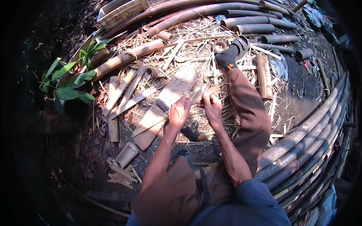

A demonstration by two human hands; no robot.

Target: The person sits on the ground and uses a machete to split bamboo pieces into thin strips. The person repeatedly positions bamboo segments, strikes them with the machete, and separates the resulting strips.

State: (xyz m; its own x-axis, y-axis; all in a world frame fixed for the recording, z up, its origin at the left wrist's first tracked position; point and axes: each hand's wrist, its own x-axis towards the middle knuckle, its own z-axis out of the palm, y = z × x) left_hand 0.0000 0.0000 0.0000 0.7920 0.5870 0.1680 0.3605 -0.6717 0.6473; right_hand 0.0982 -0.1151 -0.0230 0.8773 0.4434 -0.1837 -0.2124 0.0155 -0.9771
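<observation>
A short, flat piece of split bamboo (211, 90) slants between my hands, above the wood shavings. The fingers of my right hand (212, 109) pinch it near its middle. My left hand (180, 111) is closed at its lower left end, its fingertips partly hiding that end. A thin pale sliver beside the piece is too bright to make out. Beneath my left hand lies a worn wooden plank (151, 126), with a dark block-like thing (162, 105) against its edge. Below my hands, a dark handle-like object (189, 133) with a brown end rests on the ground.
Long bamboo poles (301, 139) curve along the right side. Cut bamboo tubes (254, 29) lie at the far right. Split pieces (124, 92) and a thick bamboo length (128, 58) lie left, near a leafy plant (69, 81). My outstretched leg (249, 101) is beside my right hand.
</observation>
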